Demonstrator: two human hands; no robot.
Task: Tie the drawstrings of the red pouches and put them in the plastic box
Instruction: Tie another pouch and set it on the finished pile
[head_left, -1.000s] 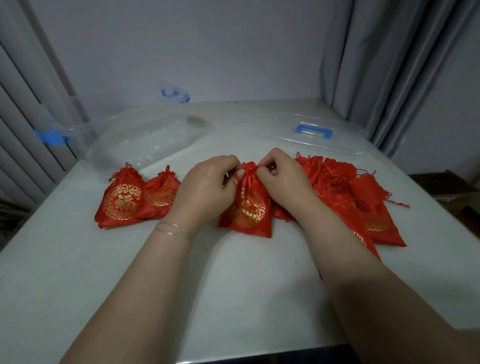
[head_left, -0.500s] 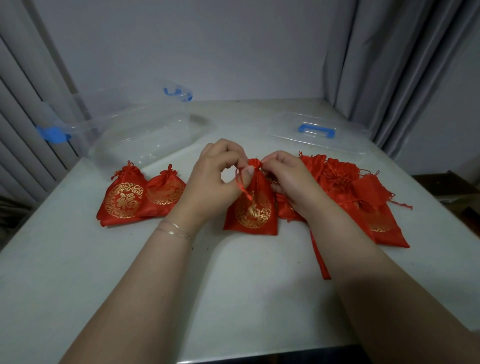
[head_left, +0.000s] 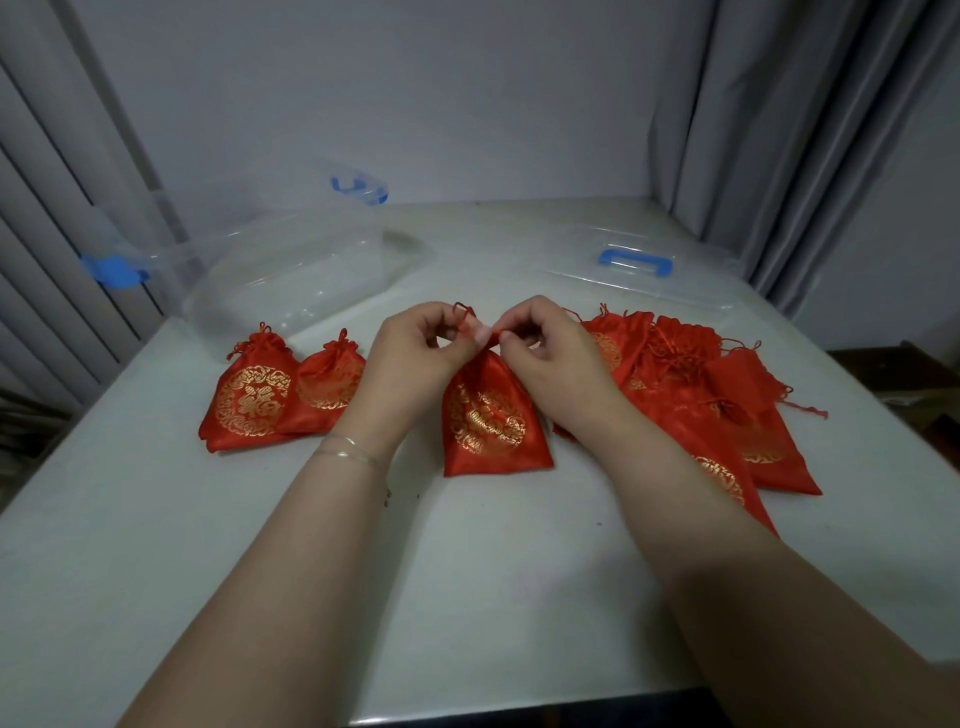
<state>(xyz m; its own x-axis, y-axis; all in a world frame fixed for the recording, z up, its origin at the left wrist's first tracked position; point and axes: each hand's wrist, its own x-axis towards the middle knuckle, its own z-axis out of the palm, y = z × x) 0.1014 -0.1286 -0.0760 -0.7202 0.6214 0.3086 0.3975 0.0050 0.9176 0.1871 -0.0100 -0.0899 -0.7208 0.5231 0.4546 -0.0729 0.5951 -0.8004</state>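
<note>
A red pouch with gold print (head_left: 491, 423) lies in the middle of the white table (head_left: 260, 545), its neck gathered. My left hand (head_left: 410, 364) and my right hand (head_left: 550, 358) meet above the neck, each pinching a thin red drawstring (head_left: 464, 313). Two tied pouches (head_left: 249, 397) lie side by side to the left. A heap of several loose pouches (head_left: 696, 395) lies to the right, partly under my right forearm. The clear plastic box (head_left: 280, 270) with blue clips stands open at the back left.
The box's clear lid (head_left: 639, 280) with a blue handle lies flat at the back right. Grey curtains hang on both sides behind the table. The table's front edge runs just below my forearms.
Both hands have lifted from the pouch's neck and now hold the drawstring ends above it. The neck is drawn tighter. The other pouches have not moved.
</note>
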